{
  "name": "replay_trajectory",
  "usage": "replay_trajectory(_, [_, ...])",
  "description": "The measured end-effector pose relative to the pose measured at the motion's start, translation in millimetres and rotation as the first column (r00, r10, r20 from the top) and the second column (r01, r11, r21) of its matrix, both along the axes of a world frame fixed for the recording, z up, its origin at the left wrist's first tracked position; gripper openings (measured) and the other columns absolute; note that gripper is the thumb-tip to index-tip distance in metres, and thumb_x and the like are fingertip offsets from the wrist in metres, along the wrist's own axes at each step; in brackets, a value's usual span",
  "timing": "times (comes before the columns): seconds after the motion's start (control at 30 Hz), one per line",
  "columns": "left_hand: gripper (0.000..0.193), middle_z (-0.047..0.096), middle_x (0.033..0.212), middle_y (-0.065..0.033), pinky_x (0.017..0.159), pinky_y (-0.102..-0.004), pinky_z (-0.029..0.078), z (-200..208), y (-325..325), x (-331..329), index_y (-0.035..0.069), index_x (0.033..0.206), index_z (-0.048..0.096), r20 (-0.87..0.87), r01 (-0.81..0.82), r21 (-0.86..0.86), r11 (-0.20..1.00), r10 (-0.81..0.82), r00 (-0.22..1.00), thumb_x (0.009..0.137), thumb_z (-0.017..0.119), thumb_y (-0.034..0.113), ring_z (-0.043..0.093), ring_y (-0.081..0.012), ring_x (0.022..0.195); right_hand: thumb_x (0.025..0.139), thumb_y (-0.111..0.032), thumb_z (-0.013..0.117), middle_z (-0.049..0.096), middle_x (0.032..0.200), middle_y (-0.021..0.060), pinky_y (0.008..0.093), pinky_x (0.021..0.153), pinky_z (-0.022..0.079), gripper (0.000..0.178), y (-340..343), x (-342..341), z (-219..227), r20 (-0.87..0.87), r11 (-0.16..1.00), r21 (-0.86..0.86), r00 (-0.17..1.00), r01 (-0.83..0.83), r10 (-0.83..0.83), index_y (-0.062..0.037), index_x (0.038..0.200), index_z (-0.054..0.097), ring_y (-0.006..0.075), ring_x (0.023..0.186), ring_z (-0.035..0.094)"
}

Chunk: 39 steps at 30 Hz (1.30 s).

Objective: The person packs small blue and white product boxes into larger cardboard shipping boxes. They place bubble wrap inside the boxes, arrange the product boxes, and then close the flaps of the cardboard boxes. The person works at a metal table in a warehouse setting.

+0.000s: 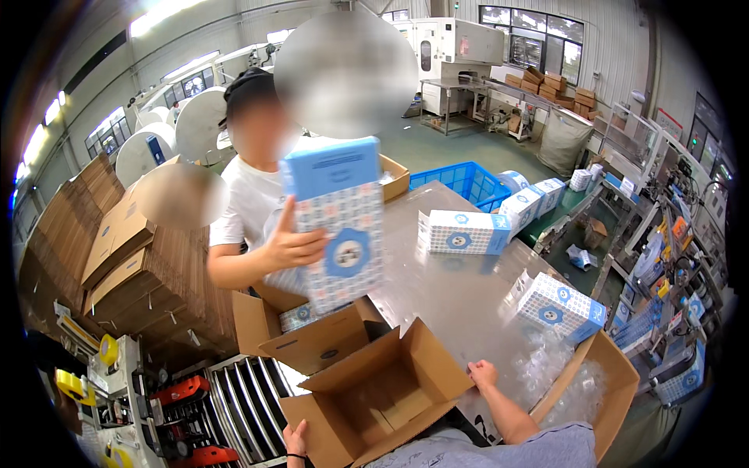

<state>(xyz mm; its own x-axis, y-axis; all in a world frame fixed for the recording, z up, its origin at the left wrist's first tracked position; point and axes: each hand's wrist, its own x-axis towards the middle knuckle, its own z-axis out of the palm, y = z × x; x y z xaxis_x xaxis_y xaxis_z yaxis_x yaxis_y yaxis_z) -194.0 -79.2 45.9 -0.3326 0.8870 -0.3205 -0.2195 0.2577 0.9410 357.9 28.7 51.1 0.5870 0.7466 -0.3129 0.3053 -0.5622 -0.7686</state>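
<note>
An open cardboard box [437, 363] stands in front of me, flaps spread, with nothing visible inside. My left hand [296, 439] is closed on its left flap, with a dark band at the wrist. My right hand [484, 374] has its fingers curled at the corner of the right flap, beside the metal table. Across from me, a co-worker's hand [295, 240] holds up a tall blue-and-white patterned carton [347, 249]. Below that carton, a second open cardboard box [316, 347] has a similar carton [298, 317] in it.
Several patterned cartons [468, 232] lie on the metal table [413, 288]. Clear plastic packaging [546, 359] spills into a box [616, 374] at my right. A roller conveyor [246, 405] runs at lower left, near stacked flat cardboard [164, 296]. A blue crate [460, 181] stands beyond the table.
</note>
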Motion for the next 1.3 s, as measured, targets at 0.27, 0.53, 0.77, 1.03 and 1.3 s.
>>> replay_trajectory(0.27, [0.032, 0.069, 0.110, -0.0101, 0.084, -0.0342, 0.053, -32, 2, -23, -0.005, 0.119, 0.062, -0.026, 0.001, 0.029, 1.000, 0.000, 1.000, 0.092, 0.067, 0.012, 0.066, -0.0211, 0.097, 0.078, -0.039, 0.072, 0.072, 0.069, 0.0061, 0.0356, 0.067, 0.055, 0.032, 4, -7, 5, 0.106, 0.999, -0.019, 0.994, -0.036, 0.038, -0.0072, 0.079, 0.069, 0.0192, 0.067, 0.070])
replay_trajectory(0.53, [0.045, 0.068, 0.112, -0.0160, 0.083, -0.0365, 0.054, 25, 19, 8, -0.006, 0.123, 0.062, -0.095, 0.027, -0.070, 0.997, -0.033, 0.995, 0.091, 0.071, 0.024, 0.064, -0.0266, 0.096, 0.086, -0.033, 0.072, 0.072, 0.068, 0.0093, 0.0313, 0.056, 0.056, 0.029, -1, 6, 8, 0.015, 0.994, -0.106, 0.999, -0.030, 0.032, -0.0049, 0.080, 0.067, 0.0164, 0.056, 0.069])
replay_trajectory(0.77, [0.046, 0.068, 0.114, -0.0191, 0.086, -0.0379, 0.053, 32, 17, 3, -0.009, 0.122, 0.062, -0.231, 0.025, -0.149, 0.988, -0.060, 0.971, 0.091, 0.071, 0.025, 0.064, -0.0285, 0.100, 0.092, -0.029, 0.068, 0.072, 0.069, 0.0093, 0.0288, 0.051, 0.055, 0.028, 9, 13, 7, -0.147, 0.989, -0.099, 0.985, -0.110, 0.095, -0.0021, 0.086, 0.066, 0.0157, 0.058, 0.070])
replay_trajectory(1.03, [0.065, 0.061, 0.127, -0.0245, 0.097, -0.0436, 0.048, 85, 29, 40, -0.005, 0.133, 0.056, -0.799, -0.023, -0.110, 0.994, -0.074, 0.597, 0.089, 0.074, 0.039, 0.059, -0.0353, 0.114, 0.088, -0.034, 0.069, 0.072, 0.077, 0.0100, 0.0343, 0.064, 0.055, 0.030, 100, 24, 30, 0.016, 0.872, 0.067, 0.874, -0.485, 0.485, -0.0050, 0.090, 0.068, 0.0203, 0.069, 0.070])
replay_trajectory(1.3, [0.024, 0.066, 0.108, -0.0184, 0.077, -0.0431, 0.052, 234, 148, 164, 0.001, 0.110, 0.065, -0.899, 0.268, 0.071, 0.961, -0.054, 0.435, 0.094, 0.066, 0.019, 0.063, -0.0321, 0.098, 0.070, -0.048, 0.084, 0.052, 0.132, 0.0262, 0.0484, 0.108, 0.037, 0.109, 364, 32, 140, 0.769, 0.729, 0.369, 0.630, -0.577, 0.109, -0.0010, 0.149, 0.025, 0.0432, 0.122, 0.049])
